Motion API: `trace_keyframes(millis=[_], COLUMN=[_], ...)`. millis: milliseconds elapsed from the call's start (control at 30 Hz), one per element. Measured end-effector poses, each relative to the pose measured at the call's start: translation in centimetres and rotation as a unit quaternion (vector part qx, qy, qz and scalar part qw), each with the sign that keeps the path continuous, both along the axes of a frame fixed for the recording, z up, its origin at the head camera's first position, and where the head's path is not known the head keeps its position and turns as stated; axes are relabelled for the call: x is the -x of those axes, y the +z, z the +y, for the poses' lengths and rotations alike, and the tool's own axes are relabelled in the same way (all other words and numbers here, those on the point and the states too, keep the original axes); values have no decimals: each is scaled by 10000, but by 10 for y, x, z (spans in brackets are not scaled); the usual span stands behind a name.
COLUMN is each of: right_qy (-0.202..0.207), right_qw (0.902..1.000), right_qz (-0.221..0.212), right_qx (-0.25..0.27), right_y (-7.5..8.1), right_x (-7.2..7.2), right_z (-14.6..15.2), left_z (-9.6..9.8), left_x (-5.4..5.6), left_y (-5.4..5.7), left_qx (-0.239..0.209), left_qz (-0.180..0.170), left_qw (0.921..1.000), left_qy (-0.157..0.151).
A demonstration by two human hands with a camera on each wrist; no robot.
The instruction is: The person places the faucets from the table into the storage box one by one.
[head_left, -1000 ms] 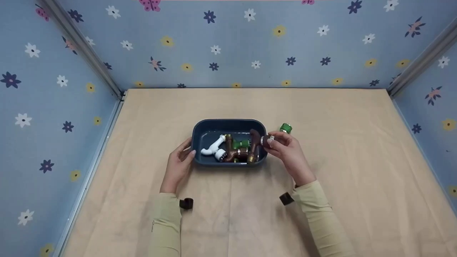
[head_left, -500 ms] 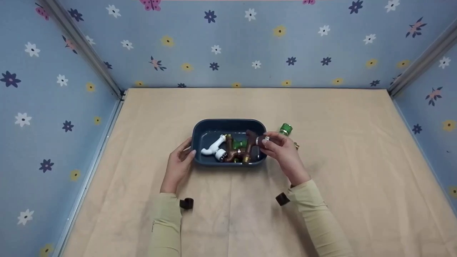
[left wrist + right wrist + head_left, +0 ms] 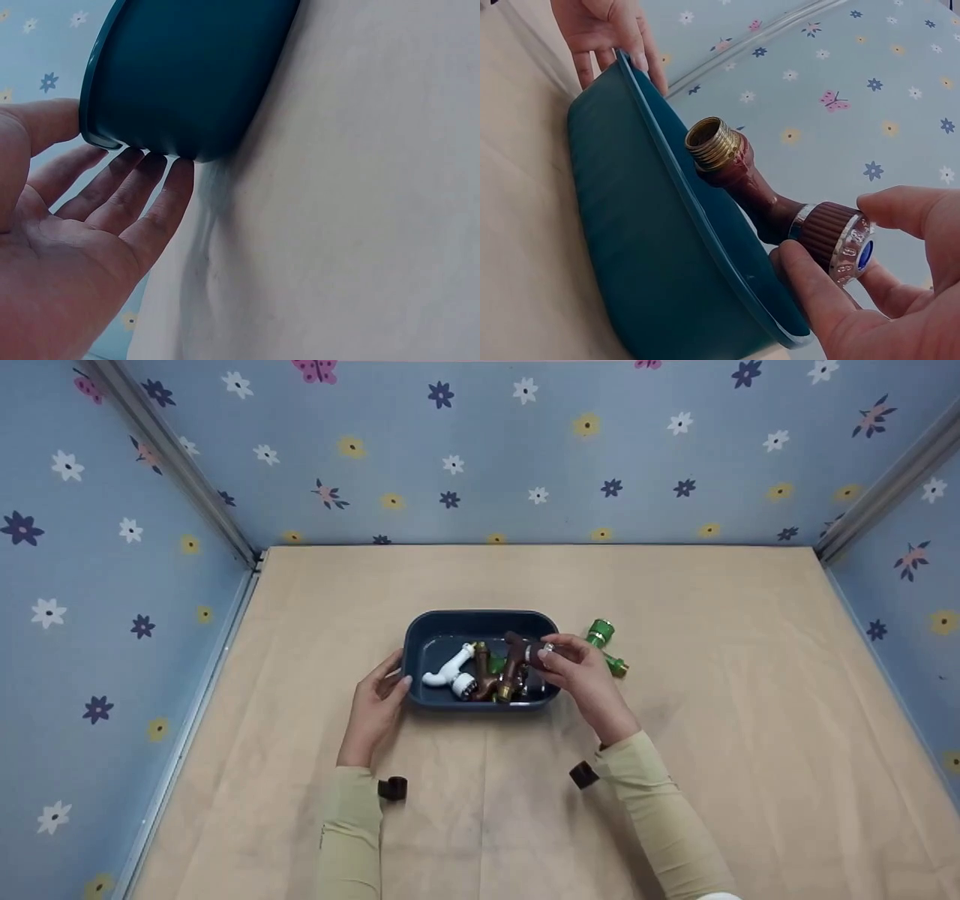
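Observation:
My right hand [image 3: 589, 682] pinches a dark brown faucet [image 3: 514, 664] by its ribbed knob, over the right end of a dark blue plastic bin [image 3: 480, 619]. In the right wrist view the brass threaded end of this faucet [image 3: 754, 187] points up and away from the fingers. My left hand [image 3: 375, 709] holds the bin's left end, thumb at the rim and fingertips against the outer wall. Inside lie a white faucet [image 3: 450, 669], a brown faucet [image 3: 482, 660] and a green one [image 3: 497, 664], the last mostly hidden.
Just right of the bin, partly behind my right hand, a green faucet [image 3: 600, 631] lies on the beige tablecloth [image 3: 735, 675]. Flower-patterned blue panels [image 3: 480, 450] enclose the table at the back and both sides.
My right hand has moved left with the brown faucet, further over the bin. More of the green faucet on the table shows now. My left hand and the bin have stayed put.

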State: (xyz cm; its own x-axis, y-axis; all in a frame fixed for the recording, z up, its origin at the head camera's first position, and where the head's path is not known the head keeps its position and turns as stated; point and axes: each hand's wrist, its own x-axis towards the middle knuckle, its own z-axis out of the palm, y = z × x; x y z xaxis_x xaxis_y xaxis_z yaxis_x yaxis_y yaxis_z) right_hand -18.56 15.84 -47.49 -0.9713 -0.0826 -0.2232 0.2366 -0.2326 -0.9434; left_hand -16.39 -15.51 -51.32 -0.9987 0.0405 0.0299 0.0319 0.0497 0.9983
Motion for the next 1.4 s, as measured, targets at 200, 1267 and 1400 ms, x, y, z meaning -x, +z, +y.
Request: trace_keyframes(millis=[200,1267,1400], right_qy=[-9,-36,-72], right_qw=[10000,9996,9994], right_qz=[-42,-52,-50], right_qx=[78,265,322], right_y=[0,-3,-4], right_x=[1,8,8], right_z=[-6,-32,-34], left_z=[0,-1,-1], left_x=[0,1,1], left_y=[1,-1,0], left_qx=[-5,-71,-41], left_qz=[-46,126,140], left_qw=[10000,9999,9999], left_qy=[3,-2,-11])
